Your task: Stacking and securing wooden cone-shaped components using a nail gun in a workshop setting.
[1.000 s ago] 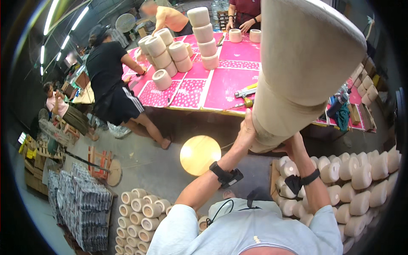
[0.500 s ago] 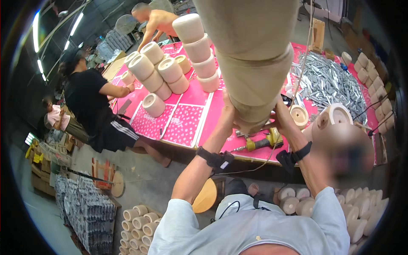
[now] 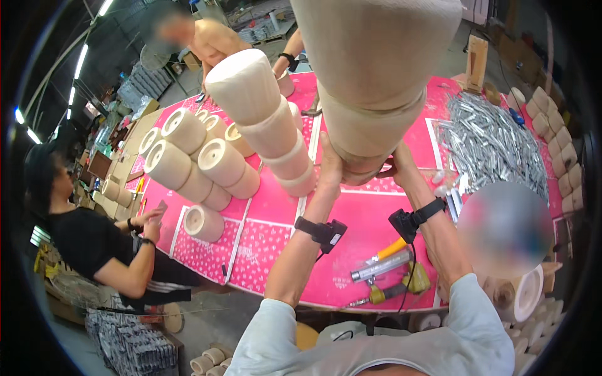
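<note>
A tall stack of pale wooden cylinders (image 3: 376, 119) rises in front of me, its top cut off by the upper edge of the view. My left hand (image 3: 332, 161) clasps the lowest cylinder from the left. On the other side my right hand (image 3: 401, 166) wraps round the same bottom piece, its fingers partly hidden behind it. Left of my hands stands another column of wooden cylinders (image 3: 271, 131), leaning in the view. Whether the held stack touches the table cannot be made out.
A pink patterned sheet covers the table (image 3: 338, 238). A yellow-green power drill (image 3: 398, 288) lies near its front edge, beside a metal bar (image 3: 382, 266). Metal parts (image 3: 495, 150) are heaped at right. More wooden cylinders (image 3: 204, 222) stand left, near a co-worker in black (image 3: 94, 244). A shirtless person (image 3: 216, 44) works beyond.
My arms and the held stack have moved forward over the table, near the standing column. The view has shifted forward too. The co-worker in black now has both hands raised together.
</note>
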Available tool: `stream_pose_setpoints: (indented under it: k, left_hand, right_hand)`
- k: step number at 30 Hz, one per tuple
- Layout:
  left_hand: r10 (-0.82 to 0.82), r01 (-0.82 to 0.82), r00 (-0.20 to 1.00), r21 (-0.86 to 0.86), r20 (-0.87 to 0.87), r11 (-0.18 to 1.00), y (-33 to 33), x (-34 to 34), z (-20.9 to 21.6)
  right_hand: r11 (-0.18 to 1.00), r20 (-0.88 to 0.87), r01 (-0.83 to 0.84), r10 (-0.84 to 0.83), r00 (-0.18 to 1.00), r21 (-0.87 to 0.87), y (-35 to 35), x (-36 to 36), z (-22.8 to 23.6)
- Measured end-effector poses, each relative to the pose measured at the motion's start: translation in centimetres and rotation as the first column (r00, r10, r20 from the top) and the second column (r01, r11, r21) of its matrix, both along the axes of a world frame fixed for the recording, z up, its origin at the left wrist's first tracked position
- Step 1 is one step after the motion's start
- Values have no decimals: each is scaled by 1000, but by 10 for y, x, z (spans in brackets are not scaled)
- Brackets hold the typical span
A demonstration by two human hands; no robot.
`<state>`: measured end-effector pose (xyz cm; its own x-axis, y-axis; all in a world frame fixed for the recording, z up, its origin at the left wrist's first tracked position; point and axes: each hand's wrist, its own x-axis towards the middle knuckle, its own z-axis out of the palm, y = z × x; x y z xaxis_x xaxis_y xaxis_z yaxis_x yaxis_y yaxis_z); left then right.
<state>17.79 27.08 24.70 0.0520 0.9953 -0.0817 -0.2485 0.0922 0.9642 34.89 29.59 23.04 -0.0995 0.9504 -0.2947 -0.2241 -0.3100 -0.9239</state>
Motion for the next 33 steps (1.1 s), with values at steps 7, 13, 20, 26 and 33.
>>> stream_pose_setpoints:
  k: [7,13,20,26,33]
  left_hand:
    - [217,-218,976,-14,-11,976,98,-10,-50]
    - [213,-220,965,29,151,975,154,-30,-108]
    - [383,-366,912,-133,147,921,179,-36,-121]
    - [408,-394,912,-182,47,901,192,-46,-137]
    - [257,-222,924,-149,282,963,203,-63,-157]
  right_hand:
    - [987,105,137,-129,986,-79,101,-27,-36]
    - [997,181,14,0,984,-74,151,-49,-59]
    - [991,168,-26,48,985,-130,190,-62,-98]
    - [984,142,-77,100,985,-159,199,-70,-109]
    - [987,213,-109,132,968,-115,195,-74,-106]
